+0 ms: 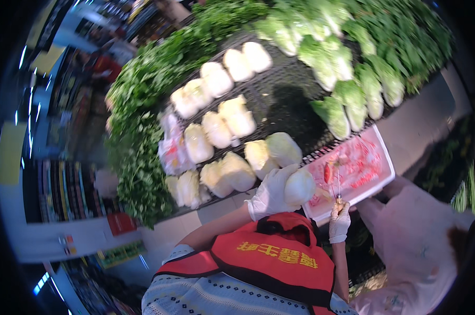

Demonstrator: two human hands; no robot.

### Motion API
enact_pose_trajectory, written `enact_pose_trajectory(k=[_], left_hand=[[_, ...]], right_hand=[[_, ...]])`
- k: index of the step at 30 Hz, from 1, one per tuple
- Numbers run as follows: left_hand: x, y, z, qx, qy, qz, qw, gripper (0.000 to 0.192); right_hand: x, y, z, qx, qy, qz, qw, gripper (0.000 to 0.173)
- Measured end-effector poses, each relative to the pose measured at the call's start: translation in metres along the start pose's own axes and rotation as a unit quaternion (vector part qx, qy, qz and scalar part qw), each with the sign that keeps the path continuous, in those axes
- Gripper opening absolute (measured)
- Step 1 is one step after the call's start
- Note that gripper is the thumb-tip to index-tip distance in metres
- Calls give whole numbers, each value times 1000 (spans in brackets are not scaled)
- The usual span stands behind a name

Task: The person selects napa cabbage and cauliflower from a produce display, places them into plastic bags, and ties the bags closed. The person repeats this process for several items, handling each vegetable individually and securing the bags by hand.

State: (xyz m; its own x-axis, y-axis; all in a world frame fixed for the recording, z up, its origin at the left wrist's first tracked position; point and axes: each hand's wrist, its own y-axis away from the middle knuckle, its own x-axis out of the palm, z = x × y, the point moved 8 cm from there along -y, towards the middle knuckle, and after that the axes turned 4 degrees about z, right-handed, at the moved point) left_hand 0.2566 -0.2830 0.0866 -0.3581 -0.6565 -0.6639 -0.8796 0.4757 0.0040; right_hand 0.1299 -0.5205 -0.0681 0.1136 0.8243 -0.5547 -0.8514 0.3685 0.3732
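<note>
My left hand (272,193), in a white glove, holds a pale napa cabbage (299,186) just in front of my chest. Wrapped around the wooden handle of a thin knife (338,182) is my right hand (340,225), gloved as well. The blade points away from me, over a white foam box (386,167) with red-printed plastic and some trimmed leaf in it. Beyond my left hand, trimmed napa cabbages (232,171) lie in rows on a dark display rack (278,106). One greener cabbage (283,149) rests close to my left fingers.
Leafy greens (143,86) line the rack's left and far sides. Long green-leafed cabbages (345,104) are stacked at right, behind the box. A plastic bag (174,147) lies at the rack's left end. Someone in pale clothing (410,240) is close on my right.
</note>
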Motion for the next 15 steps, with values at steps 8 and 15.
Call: enact_pose_trajectory(k=[8, 15], left_hand=[[-107, 152, 68, -88, -157, -103, 978, 90], [-165, 293, 122, -152, -221, -245, 932, 81]], right_hand=[[147, 15, 209, -341, -63, 209, 914, 25], [358, 93, 266, -255, 86, 324, 907, 37]])
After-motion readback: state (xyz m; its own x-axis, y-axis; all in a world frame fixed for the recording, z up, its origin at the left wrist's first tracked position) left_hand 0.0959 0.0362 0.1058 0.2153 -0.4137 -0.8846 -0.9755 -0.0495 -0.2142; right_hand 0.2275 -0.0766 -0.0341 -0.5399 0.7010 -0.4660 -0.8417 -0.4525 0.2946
